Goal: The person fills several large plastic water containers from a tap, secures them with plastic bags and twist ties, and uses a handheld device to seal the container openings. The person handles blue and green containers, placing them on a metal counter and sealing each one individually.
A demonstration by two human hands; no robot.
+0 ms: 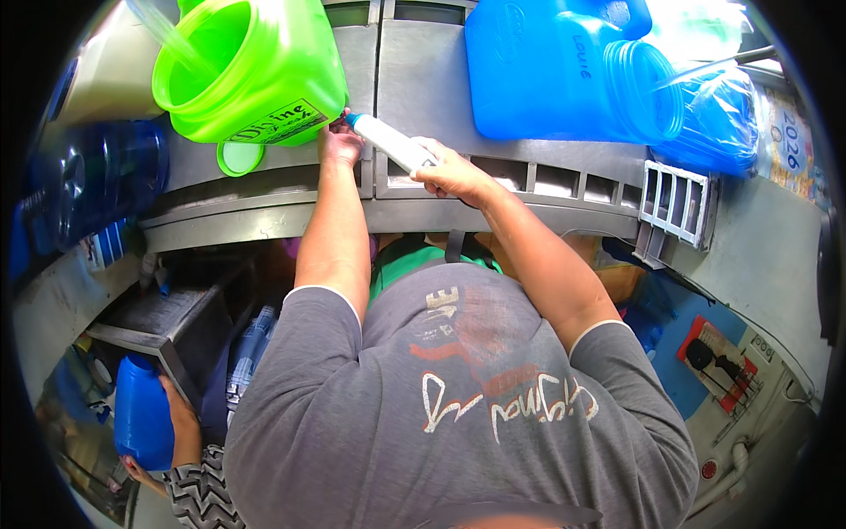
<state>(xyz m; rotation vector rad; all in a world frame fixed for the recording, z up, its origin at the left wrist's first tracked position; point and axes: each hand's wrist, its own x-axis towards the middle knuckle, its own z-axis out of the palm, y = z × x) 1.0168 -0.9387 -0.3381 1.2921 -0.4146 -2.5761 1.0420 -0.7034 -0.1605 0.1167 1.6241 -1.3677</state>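
My right hand (449,172) is closed around a white cylindrical tube (394,145) with a teal end, slanting up to the left. That teal end sits beside my left hand (342,143), close against the side of a bright green plastic container (295,53). My left fingers are curled by the container's lower edge; what they pinch, if anything, is hidden. The container has a wide uncapped mouth and a dark printed label. A clear stream or tube (176,44) enters its mouth. A small round green cap (240,158) is just below the container.
A blue wide-mouthed container (555,70) stands on the metal counter (423,79) at right, beside a plastic-wrapped blue item (718,115). A white slatted rack (675,203) is on the counter's right edge. At lower left, another person's hands hold a blue jug (144,414).
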